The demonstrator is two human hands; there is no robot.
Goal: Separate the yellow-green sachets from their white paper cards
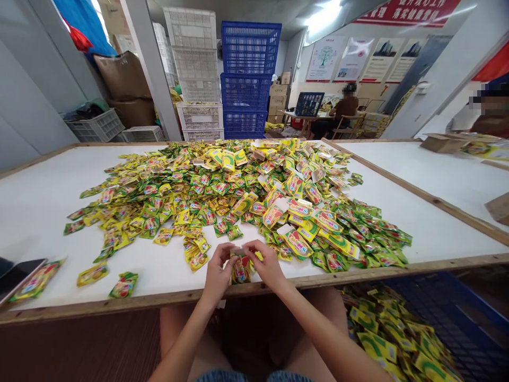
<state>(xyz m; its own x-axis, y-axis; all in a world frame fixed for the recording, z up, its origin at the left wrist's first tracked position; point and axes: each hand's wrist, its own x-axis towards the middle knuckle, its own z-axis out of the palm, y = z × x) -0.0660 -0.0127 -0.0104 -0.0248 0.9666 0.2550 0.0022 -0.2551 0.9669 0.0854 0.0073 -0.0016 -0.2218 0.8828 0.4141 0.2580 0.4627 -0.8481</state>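
Observation:
Between my two hands, close to the table's front edge, stands a small yellow and green box (240,269) with a printed front. Fingers of my left hand (219,265) pinch its upper left side. At the upper right, my right hand (265,261) pinches the flap at its top. Past my hands a wide heap of green and yellow candy packets (199,183) covers the middle of the table. Several flat yellow boxes (295,241) lie on the heap's right side, some with their pale flaps standing out.
A phone (22,276) and a few loose packets (124,285) lie at the left front. Below the table on the right is a blue crate (441,302) of yellow packs. Wooden strips (421,193) edge the white tabletop (43,185). Stacked crates (250,69) and a seated person (347,109) are behind.

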